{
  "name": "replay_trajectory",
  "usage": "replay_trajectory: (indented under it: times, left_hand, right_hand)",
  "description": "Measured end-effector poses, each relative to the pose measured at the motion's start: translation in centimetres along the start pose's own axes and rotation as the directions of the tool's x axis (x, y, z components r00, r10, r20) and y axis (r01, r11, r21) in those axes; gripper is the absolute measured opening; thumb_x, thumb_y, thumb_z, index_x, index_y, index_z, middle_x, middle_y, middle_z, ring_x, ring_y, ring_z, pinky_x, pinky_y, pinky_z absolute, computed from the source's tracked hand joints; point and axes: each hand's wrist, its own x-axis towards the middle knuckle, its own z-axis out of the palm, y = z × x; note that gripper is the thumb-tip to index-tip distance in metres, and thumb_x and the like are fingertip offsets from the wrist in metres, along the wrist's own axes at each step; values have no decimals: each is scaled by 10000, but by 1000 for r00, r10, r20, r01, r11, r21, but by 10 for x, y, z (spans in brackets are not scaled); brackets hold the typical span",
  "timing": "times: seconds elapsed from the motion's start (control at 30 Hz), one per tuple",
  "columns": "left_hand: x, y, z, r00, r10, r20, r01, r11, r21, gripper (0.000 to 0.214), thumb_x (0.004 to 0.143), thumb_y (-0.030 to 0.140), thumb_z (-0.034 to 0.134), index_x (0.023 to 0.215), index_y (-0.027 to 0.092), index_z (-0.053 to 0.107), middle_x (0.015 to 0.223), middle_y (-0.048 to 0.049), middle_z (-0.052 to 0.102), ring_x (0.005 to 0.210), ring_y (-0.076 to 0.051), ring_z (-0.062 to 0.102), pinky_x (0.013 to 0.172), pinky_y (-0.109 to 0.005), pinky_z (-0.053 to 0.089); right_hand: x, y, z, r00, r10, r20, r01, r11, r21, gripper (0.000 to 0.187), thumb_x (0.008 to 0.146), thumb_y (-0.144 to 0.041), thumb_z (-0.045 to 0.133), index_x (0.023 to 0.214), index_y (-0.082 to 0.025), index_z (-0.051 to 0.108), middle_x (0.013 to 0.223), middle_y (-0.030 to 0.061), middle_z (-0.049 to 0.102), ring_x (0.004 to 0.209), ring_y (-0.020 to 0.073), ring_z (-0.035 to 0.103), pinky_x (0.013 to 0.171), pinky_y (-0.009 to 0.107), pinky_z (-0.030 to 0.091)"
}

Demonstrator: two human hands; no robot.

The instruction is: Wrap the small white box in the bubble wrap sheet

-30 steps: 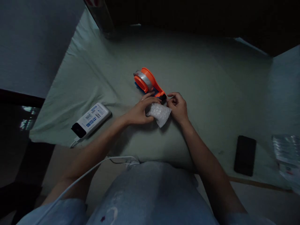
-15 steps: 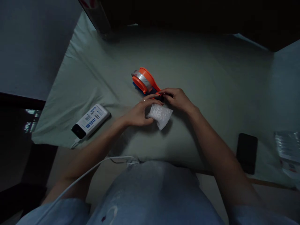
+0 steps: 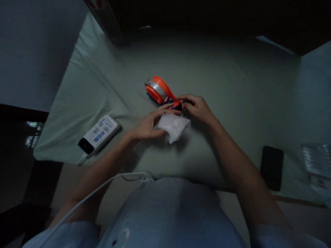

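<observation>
A small bundle wrapped in bubble wrap (image 3: 173, 126) lies on the pale green cloth (image 3: 219, 86) in front of me. My left hand (image 3: 148, 124) curls round its left side and holds it down. My right hand (image 3: 198, 108) is closed in a pinch at the cutter end of the orange tape dispenser (image 3: 161, 91), which lies just beyond the bundle. What the fingertips pinch is too small to make out. The dispenser carries a roll of clear tape.
A white power bank (image 3: 99, 134) lies at the left with a white cable (image 3: 103, 186) running toward my lap. A black phone (image 3: 271, 167) lies at the right, and a shiny plastic packet (image 3: 317, 165) sits at the right edge.
My right hand has left the right side of the bundle and moved up to the dispenser's cutter end. The left hand stays on the bundle, which has shifted slightly left.
</observation>
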Motion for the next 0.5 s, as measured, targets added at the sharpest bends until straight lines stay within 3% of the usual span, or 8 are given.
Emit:
replay_trajectory:
  times: [0.1,0.17,0.23,0.37,0.5]
  left_hand:
    - [-2,-3,-1,999,-4,36,7,997,-78,519,696,488,660,1134,224,574,1302,-99,577,1395,-313,294,1138,-534,222]
    - [-3,-5,-2,1000,-5,27,8,992,-124,536,692,533,661,1122,223,583,1284,-99,587,1395,-311,295,1144,-527,214]
    - [-5,-7,-2,1000,-7,4,8,985,-170,543,688,567,661,1099,219,596,1251,-101,603,1388,-308,311,1144,-512,223]
    - [-7,-12,-3,997,-64,-39,49,951,-304,626,633,645,670,1093,227,595,1259,-104,586,1325,-328,403,1074,-488,350]
    - [-6,-13,-4,994,-84,-64,58,941,-334,680,600,660,679,1117,229,582,1254,-111,581,1254,-335,483,994,-467,432]
  right_hand:
    - [-6,-7,-3,993,111,50,-118,976,185,379,731,-102,464,983,-202,728,672,-26,603,596,103,517,588,241,397]
    - [-5,-11,-4,987,101,126,-128,965,231,391,708,-90,519,1025,-211,714,649,-47,574,587,92,492,588,234,382]
    - [-2,-14,-5,980,82,179,-123,965,230,370,694,-92,589,1021,-212,711,614,-61,555,579,88,482,590,233,377]
    - [6,-14,-3,962,117,248,-174,960,219,156,698,-135,655,824,-192,728,669,-22,642,622,109,546,617,252,415]
    - [4,-15,-3,980,89,181,-118,980,161,74,726,-173,649,750,-200,713,686,-13,647,651,116,558,623,254,423]
